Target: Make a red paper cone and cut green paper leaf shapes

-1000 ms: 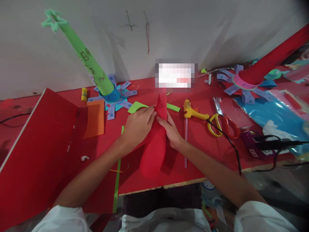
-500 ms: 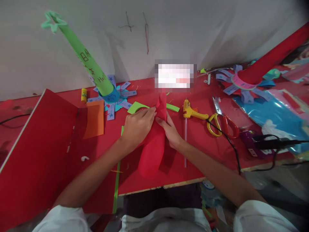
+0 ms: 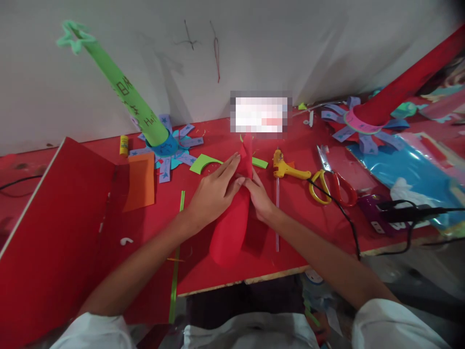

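Observation:
A sheet of red paper [image 3: 232, 232], rolled into a narrow cone, stands between my two hands at the middle of the table. My left hand [image 3: 214, 189] lies along its left side, fingers stretched and thumb pressed on the paper's near face. Around the right side of the roll my right hand [image 3: 259, 194] is closed, its thumb meeting the left thumb and its fingers partly hidden behind the paper. Close behind the hands lies a curved strip of green paper [image 3: 199, 164]. A yellow glue gun [image 3: 286, 167] with a clear glue stick [image 3: 278, 213] rests to the right.
Scissors [image 3: 323, 160] and a purple box with black cables [image 3: 376, 213] are on the right. A green paper tower [image 3: 127, 92] stands at the back left, a red one [image 3: 403, 92] at the back right. Orange paper [image 3: 141, 182] and a red board [image 3: 61, 228] lie left.
My left hand's fingers have straightened from a pinch and now lie flatter along the roll, the thumb lower beside my right thumb. The red paper stays in nearly the same place.

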`<state>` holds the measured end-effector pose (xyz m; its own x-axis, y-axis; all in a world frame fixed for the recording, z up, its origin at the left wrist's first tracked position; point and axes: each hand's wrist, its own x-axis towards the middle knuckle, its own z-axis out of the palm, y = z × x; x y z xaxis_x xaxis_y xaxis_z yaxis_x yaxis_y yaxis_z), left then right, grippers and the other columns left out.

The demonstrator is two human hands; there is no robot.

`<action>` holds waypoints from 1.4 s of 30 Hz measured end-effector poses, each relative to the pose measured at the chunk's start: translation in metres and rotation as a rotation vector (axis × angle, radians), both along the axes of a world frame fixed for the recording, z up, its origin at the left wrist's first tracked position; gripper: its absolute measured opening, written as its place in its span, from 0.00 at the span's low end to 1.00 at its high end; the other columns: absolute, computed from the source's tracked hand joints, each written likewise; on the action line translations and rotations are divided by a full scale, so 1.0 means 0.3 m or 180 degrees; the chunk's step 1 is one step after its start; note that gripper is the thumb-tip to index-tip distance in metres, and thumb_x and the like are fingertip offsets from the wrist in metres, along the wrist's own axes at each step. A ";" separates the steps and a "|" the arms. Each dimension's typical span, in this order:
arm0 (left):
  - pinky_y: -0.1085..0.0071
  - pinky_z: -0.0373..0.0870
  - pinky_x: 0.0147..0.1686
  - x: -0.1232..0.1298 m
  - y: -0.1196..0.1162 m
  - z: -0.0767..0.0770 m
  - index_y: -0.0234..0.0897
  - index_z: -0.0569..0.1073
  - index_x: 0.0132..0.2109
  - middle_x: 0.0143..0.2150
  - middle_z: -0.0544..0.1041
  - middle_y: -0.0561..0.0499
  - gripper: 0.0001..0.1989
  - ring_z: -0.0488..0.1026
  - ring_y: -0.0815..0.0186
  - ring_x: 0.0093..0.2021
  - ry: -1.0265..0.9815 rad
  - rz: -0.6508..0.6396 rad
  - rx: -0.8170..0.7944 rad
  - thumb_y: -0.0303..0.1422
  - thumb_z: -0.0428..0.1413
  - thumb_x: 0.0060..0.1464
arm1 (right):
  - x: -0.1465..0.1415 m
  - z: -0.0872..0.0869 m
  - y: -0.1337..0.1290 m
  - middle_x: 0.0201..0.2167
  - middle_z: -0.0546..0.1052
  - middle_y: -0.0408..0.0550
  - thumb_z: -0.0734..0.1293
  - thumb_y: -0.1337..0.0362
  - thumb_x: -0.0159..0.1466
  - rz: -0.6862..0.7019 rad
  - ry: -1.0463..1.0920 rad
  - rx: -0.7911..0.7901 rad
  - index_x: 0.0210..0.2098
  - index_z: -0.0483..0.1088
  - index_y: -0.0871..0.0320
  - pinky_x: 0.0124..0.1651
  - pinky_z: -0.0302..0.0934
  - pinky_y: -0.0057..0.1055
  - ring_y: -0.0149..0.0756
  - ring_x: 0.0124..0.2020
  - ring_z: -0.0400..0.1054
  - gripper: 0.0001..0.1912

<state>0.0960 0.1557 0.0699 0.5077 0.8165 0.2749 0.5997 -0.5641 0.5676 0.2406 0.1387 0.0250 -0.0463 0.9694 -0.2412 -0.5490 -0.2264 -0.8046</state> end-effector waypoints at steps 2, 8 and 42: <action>0.52 0.63 0.73 0.000 0.001 0.000 0.42 0.57 0.78 0.80 0.58 0.42 0.30 0.61 0.53 0.78 0.0012 -0.0115 -0.0120 0.43 0.45 0.76 | 0.005 0.002 0.003 0.54 0.82 0.42 0.77 0.53 0.54 -0.0022 0.0036 -0.0051 0.64 0.67 0.40 0.58 0.74 0.48 0.48 0.57 0.77 0.40; 0.48 0.52 0.78 -0.002 -0.008 -0.011 0.46 0.43 0.81 0.83 0.45 0.41 0.35 0.46 0.55 0.83 0.0196 -0.0476 -0.0161 0.48 0.44 0.76 | 0.016 0.003 0.011 0.52 0.83 0.42 0.74 0.53 0.56 -0.0092 -0.0119 0.0032 0.63 0.68 0.41 0.60 0.71 0.49 0.48 0.58 0.76 0.35; 0.48 0.51 0.78 -0.008 -0.001 0.011 0.38 0.53 0.79 0.81 0.54 0.40 0.33 0.52 0.52 0.81 0.0770 -0.0309 0.0398 0.49 0.39 0.76 | 0.017 -0.022 0.002 0.53 0.83 0.41 0.77 0.58 0.52 0.0323 0.0185 0.0108 0.64 0.66 0.40 0.58 0.75 0.51 0.49 0.54 0.79 0.41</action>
